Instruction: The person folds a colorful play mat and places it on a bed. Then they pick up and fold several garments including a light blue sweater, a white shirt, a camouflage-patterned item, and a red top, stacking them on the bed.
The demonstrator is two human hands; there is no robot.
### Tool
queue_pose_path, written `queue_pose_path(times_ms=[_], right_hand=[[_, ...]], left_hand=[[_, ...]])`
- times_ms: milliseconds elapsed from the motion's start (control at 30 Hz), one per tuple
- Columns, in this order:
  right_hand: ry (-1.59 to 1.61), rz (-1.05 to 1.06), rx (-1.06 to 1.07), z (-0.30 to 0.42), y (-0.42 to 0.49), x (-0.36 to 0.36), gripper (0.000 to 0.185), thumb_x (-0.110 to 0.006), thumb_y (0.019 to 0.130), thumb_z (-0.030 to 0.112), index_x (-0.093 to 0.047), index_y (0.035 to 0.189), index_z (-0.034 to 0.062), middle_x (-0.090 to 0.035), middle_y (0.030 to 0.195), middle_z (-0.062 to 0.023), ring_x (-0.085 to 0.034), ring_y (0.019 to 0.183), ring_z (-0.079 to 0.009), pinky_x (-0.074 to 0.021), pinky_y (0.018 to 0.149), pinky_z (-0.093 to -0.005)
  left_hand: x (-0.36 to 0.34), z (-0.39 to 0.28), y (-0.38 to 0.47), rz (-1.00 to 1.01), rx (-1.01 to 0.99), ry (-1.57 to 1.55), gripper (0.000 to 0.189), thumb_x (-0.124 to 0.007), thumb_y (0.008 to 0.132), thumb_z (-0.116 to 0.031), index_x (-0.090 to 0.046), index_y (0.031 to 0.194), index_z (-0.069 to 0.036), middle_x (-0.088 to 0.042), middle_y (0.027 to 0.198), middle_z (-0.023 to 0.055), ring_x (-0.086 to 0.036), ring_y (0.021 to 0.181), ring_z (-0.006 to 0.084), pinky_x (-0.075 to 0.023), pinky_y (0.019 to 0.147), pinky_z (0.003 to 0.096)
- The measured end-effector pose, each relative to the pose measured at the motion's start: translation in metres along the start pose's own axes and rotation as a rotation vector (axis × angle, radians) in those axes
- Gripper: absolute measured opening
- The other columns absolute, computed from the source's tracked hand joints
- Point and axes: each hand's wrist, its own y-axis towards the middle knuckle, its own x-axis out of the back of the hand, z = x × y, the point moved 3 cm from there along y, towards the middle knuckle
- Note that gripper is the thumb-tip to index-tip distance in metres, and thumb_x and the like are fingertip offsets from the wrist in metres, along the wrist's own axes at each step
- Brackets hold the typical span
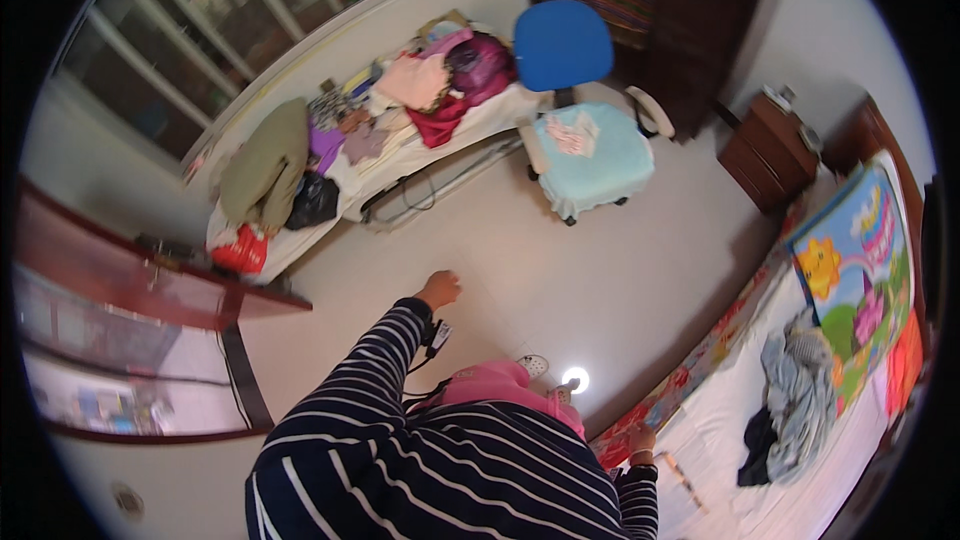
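My left hand [439,289] is held out over the tiled floor [517,285], its fingers loosely curled and nothing seen in it. A small device is strapped at that wrist. Low at the right, my right hand [641,441] is beside the edge of the bed with the white sheet [720,390]; its fingers are too small to make out, and whether it touches the bed I cannot tell. Near it a thin banded strip [684,481] lies on the sheet. Grey-blue clothing [799,390] and a black cloth [757,450] lie further over, by a colourful cartoon-print sheet [862,270].
A swivel chair [596,165] with a cloth-covered seat stands ahead. Behind it, a narrow bed [375,172] holds heaped clothes, bags and olive trousers [270,165]. A brown bedside cabinet [769,150] stands at the right, an open door [172,277] at the left.
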Motion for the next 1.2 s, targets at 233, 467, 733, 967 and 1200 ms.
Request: queue_pose_path(times_ms=[233, 467, 733, 967, 1200], right_hand=[[-0.954, 0.315, 0.26, 0.099, 0.122, 0.005, 0.023, -0.062, 0.083, 0.028, -0.071, 0.089, 0.0085, -0.07, 0.084, -0.01, -0.068, 0.083, -0.0223, -0.0555, 0.072, -0.0356], [-1.111, 0.668, 0.475, 0.197, 0.17, -0.082, 0.025, -0.052, 0.092, 0.028, -0.067, 0.083, 0.0103, -0.068, 0.084, -0.0087, -0.069, 0.075, -0.0248, -0.0537, 0.056, -0.042], [-0.62, 0.603, 0.171, 0.355, 0.233, -0.288, 0.022, -0.06, 0.086, 0.02, -0.065, 0.101, 0.0058, -0.069, 0.088, -0.007, -0.066, 0.069, -0.0206, -0.0541, 0.061, -0.0359], [-0.521, 0.746, 0.378, 0.502, 0.205, -0.363, 0.041, -0.059, 0.088, 0.017, -0.055, 0.125, -0.0016, -0.07, 0.092, -0.0155, -0.071, 0.075, -0.022, -0.0551, 0.066, -0.0311], [-1.509, 0.975, 0.934, 0.459, 0.376, -0.391, 0.02, -0.059, 0.085, 0.024, -0.064, 0.103, 0.0157, -0.066, 0.091, -0.0049, -0.067, 0.085, -0.0216, -0.0541, 0.072, -0.0372]], left_hand=[[-0.056, 0.096, -0.235, 0.394, 0.198, 0.155, 0.014, -0.058, 0.079, -0.015, -0.067, 0.071, -0.007, -0.067, 0.07, 0.007, -0.067, 0.061, 0.0187, -0.0526, 0.054, 0.0346], [-0.096, 0.099, -0.37, -0.213, 1.198, -1.219, 0.018, -0.053, 0.093, -0.014, -0.063, 0.081, -0.005, -0.065, 0.073, 0.0086, -0.068, 0.064, 0.0181, -0.0511, 0.048, 0.0314], [-0.059, 0.155, -0.355, -0.362, 1.408, -1.356, 0.011, -0.054, 0.091, -0.012, -0.061, 0.083, -0.007, -0.065, 0.077, 0.0065, -0.066, 0.062, 0.0184, -0.049, 0.051, 0.0295], [-0.016, 0.221, -0.275, -0.491, 1.343, -1.412, 0.007, -0.061, 0.086, -0.013, -0.06, 0.091, -0.008, -0.065, 0.082, 0.0054, -0.067, 0.069, 0.0185, -0.0501, 0.06, 0.0317], [0.036, 0.293, -0.169, -0.487, 1.375, -1.43, 0.014, -0.06, 0.087, -0.013, -0.06, 0.1, -0.008, -0.065, 0.085, 0.0069, -0.067, 0.072, 0.0207, -0.0513, 0.062, 0.034]])
